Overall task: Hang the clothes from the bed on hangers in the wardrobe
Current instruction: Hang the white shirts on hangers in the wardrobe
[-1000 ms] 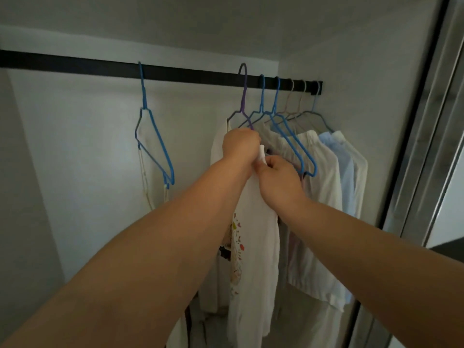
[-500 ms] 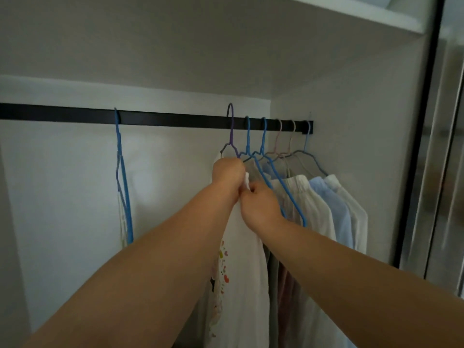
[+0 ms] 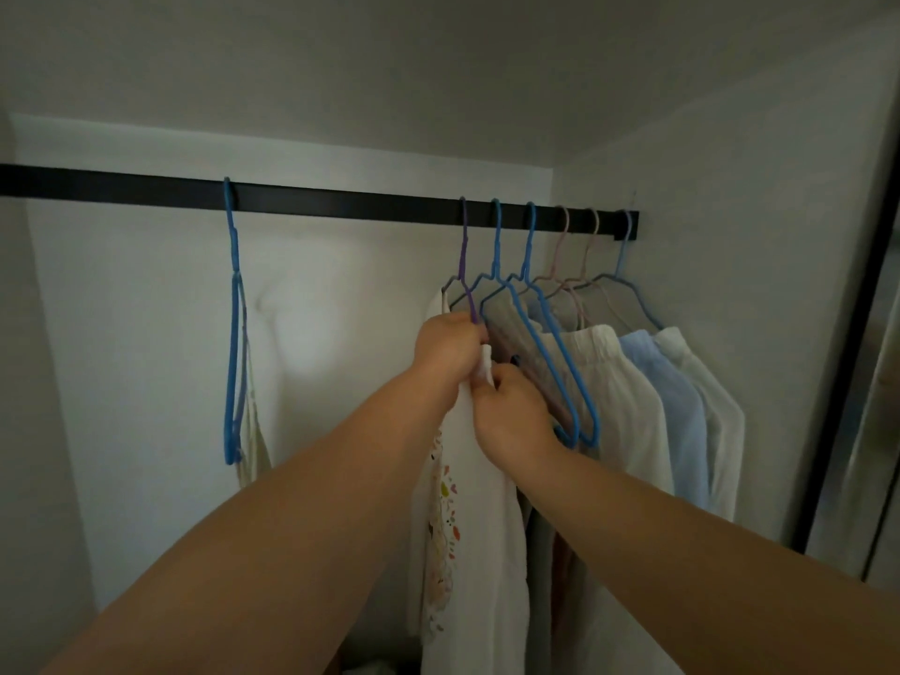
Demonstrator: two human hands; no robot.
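A white printed T-shirt (image 3: 475, 538) hangs from a purple hanger (image 3: 463, 255) on the black wardrobe rail (image 3: 341, 203). My left hand (image 3: 450, 345) grips the shirt's shoulder at the hanger's arm. Just below it, my right hand (image 3: 511, 416) pinches a fold of the same white cloth. Both hands are close together, fingers curled. To the right hang two blue hangers (image 3: 535, 324) and several garments: a cream one (image 3: 618, 397), a light blue one (image 3: 672, 411) and a white one (image 3: 716, 416).
A lone blue hanger (image 3: 234, 333) with a thin pale garment hangs at the rail's left part. The stretch of rail between it and the purple hanger is bare. A wardrobe side wall and dark door frame (image 3: 847, 382) stand at the right.
The view tilted up, then slightly down again. Both hands stay on the white shirt at the purple hanger, with the right hand a little lower on the cloth.
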